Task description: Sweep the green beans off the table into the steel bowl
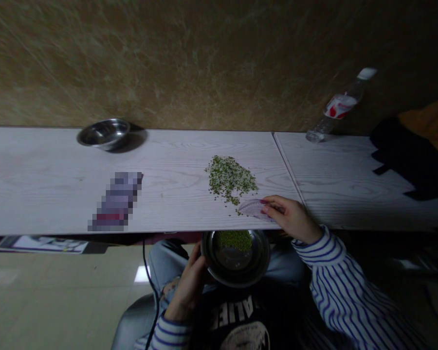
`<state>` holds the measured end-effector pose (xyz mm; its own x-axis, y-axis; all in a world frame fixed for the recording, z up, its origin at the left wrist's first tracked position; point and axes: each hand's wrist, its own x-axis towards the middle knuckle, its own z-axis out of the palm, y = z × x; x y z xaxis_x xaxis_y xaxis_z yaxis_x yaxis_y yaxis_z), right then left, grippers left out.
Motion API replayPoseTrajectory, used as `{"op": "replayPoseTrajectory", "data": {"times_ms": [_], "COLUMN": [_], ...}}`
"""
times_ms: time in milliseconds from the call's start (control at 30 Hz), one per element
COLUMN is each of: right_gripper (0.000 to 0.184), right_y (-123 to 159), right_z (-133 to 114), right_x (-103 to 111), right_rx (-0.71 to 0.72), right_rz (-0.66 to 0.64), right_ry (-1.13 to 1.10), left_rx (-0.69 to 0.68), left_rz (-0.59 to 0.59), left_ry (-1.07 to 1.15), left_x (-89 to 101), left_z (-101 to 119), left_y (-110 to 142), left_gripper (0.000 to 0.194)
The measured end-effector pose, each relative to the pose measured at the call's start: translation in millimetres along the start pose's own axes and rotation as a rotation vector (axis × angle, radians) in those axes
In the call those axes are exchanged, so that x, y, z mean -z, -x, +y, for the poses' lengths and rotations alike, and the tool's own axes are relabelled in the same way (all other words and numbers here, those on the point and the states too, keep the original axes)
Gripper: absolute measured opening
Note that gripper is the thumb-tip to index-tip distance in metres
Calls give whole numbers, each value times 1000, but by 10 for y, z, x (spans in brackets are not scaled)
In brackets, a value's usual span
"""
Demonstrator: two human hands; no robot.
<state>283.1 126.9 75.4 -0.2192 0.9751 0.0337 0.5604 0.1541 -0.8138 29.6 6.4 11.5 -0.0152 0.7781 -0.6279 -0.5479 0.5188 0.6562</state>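
Note:
My left hand grips the left rim of a steel bowl, held over my lap just below the table's front edge. Green beans, small like mung beans, lie along the bowl's far side. Between the thumb and fingers of my right hand is a clear plastic protractor, lying low over the tabletop. Its left tip is close to the near end of a spread of green beans mixed with white grains. A few stray beans lie around that tip.
On the white wood-grain table, a second steel bowl stands at the back left, with a pixelated flat item nearer me. A plastic bottle stands by the wall at right, beside dark cloth. A cable hangs below the edge.

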Motion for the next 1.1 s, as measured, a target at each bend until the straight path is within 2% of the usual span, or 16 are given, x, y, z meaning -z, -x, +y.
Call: {"op": "replayPoseTrajectory", "data": {"times_ms": [300, 400, 567, 733, 867, 1100], "right_gripper": [23, 23, 22, 23, 22, 20], "right_y": [-46, -62, -68, -177, -249, -195], "right_z": [16, -6, -56, -53, -46, -88], "right_x": [-23, -12, -27, -31, -12, -51], "right_rx": [-29, -51, -48, -51, -38, -19], "right_rz": [45, 70, 40, 83, 98, 75], "right_ry": [-11, -22, -17, -2, -50, -17], "left_rx": [-8, 1, 8, 12, 4, 10], "left_rz": [3, 13, 9, -16, 18, -2], "left_ry": [10, 18, 18, -11, -2, 28], "left_x": [1, -1, 16, 27, 26, 25], "left_z": [-11, -2, -12, -26, -13, -6], "left_y": [8, 13, -7, -20, -10, -11], "left_gripper": [44, 48, 55, 52, 47, 47]}}
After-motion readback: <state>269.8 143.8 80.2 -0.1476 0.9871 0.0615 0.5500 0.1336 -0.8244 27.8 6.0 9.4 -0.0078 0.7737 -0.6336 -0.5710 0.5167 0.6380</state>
